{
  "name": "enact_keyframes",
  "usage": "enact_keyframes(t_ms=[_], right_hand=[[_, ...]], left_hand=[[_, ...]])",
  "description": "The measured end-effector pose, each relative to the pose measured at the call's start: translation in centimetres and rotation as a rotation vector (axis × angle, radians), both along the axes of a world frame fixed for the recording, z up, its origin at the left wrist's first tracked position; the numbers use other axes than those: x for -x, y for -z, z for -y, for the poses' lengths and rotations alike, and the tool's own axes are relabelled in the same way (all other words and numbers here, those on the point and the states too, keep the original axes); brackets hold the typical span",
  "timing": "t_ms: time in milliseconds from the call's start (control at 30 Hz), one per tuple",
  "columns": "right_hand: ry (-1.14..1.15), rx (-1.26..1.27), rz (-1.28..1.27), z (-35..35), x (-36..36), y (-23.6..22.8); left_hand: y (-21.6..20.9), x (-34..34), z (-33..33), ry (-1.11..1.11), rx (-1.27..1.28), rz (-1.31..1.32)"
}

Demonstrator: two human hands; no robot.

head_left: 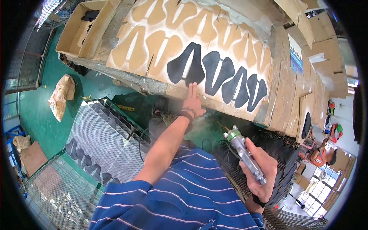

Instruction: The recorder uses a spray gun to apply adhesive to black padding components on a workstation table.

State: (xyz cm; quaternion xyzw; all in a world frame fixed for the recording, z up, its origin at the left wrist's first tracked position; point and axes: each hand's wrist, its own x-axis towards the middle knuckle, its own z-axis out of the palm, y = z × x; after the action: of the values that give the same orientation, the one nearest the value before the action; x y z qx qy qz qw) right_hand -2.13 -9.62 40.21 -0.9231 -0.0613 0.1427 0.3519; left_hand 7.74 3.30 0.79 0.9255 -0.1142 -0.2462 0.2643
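Note:
My left hand (193, 103) reaches to the front edge of the cardboard sheet (156, 53), two fingers stretched out. Their tips meet the lower edge of the leftmost black shaped piece (196, 66), which has a long slot in its middle; nothing shows gripped. To its right lie several more black pieces, among them a second slotted piece (210, 74). My right hand (260, 166) is closed round the body of a metal spray gun (245, 155) with a green ring, held low and to the right, apart from the sheet.
An open cardboard box (82, 28) with dark pieces stands at the table's far left. Left of my legs, a wire mesh rack (97, 140) carries several dark pieces. A crumpled sack (62, 96) lies on the green floor. Another person (324, 156) is at the far right.

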Motion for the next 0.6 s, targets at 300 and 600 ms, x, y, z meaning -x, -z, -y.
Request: enact_keyframes(t_ms=[300, 600], right_hand=[[0.008, 0.011, 0.045, 0.24, -0.07, 0.84], [0.026, 0.026, 0.081, 0.63, 0.33, 0.95]], left_hand=[[0.46, -0.05, 0.18, -0.001, -0.021, 0.029], [-0.44, -0.31, 0.16, 0.019, -0.029, -0.038]])
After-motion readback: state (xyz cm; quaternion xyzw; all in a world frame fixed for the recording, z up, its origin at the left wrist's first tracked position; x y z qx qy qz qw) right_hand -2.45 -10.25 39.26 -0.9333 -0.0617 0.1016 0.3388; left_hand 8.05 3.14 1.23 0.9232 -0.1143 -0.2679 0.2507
